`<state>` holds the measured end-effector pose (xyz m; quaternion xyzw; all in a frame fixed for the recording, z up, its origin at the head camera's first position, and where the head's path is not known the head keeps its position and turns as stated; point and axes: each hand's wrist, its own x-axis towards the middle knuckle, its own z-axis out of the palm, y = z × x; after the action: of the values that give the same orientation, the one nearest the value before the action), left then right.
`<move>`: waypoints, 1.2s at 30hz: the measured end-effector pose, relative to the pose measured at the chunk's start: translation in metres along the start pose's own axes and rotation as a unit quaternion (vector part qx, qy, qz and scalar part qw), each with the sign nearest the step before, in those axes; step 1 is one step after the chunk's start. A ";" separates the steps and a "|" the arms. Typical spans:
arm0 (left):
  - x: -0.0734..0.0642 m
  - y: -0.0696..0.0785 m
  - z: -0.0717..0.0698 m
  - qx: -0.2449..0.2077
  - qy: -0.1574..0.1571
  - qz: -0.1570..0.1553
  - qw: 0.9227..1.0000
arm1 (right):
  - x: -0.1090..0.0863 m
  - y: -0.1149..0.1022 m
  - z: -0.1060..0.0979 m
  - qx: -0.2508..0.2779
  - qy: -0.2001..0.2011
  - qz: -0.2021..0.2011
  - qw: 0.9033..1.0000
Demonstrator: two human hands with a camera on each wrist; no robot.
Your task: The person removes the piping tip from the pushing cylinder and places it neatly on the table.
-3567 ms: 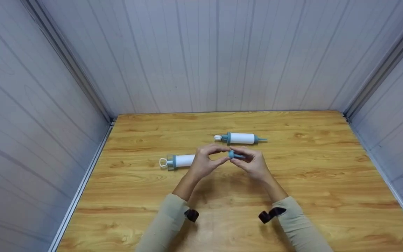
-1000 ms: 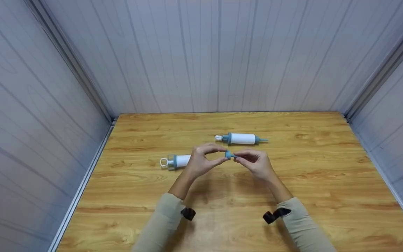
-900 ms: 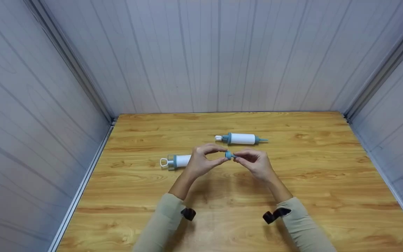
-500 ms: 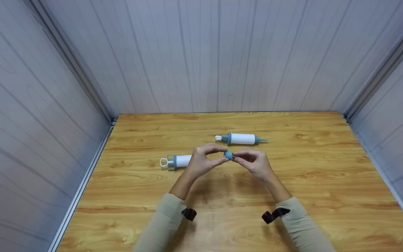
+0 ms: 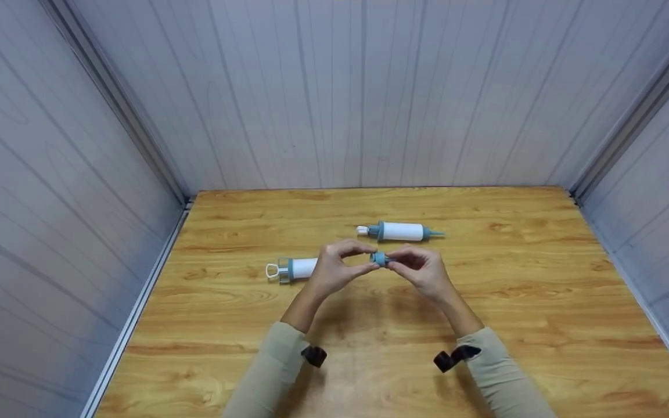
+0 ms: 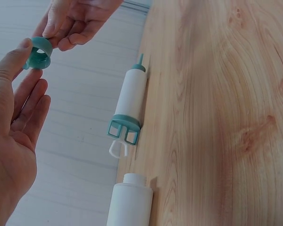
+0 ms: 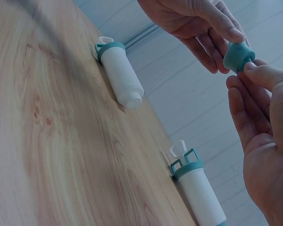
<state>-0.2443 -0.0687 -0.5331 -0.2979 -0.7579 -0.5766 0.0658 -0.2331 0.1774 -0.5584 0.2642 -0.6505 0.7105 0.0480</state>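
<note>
Head view: My hands meet above the table (image 5: pixel 514 325) at a small teal cap (image 5: pixel 377 259). My left hand (image 5: pixel 332 268) pinches one side of it between thumb and fingertip; my right hand (image 5: pixel 425 271) pinches the other end. Both pairs of fingers are closed only as far as the part allows. Two white bottles with pull rings lie on their sides. The farther bottle (image 5: pixel 402 231) carries its nozzle (image 5: pixel 436 233), so I judge it complete. The front end of the nearer bottle (image 5: pixel 304 267) is behind my left hand.

Left wrist view: The cap's open, ridged end shows, off the table. The nearer bottle's neck (image 6: pixel 134 179) is bare and well apart from the cap; I take that bottle as the unfinished one. The handle end of the farther bottle is in place.

Right wrist view: The cap's narrow spout (image 7: pixel 249 60) is at my right thumb, pinched; the lower fingers extend loosely. The bare neck shows here too. Whether cap and spout are one piece, I cannot tell. Cap on neck: not done.
</note>
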 end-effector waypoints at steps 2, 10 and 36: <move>0.000 0.000 0.000 -0.001 -0.001 -0.003 1.000 | 0.000 0.001 -0.001 0.004 -0.004 -0.004 1.000; 0.001 0.003 -0.004 0.003 0.002 -0.005 1.000 | 0.000 0.000 -0.001 0.001 -0.002 -0.014 1.000; 0.003 0.005 0.005 -0.017 -0.012 0.005 1.000 | -0.001 0.003 0.002 0.004 -0.015 -0.014 1.000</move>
<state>-0.2433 -0.0620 -0.5291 -0.3098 -0.7472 -0.5855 0.0549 -0.2336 0.1756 -0.5617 0.2838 -0.6447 0.7082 0.0474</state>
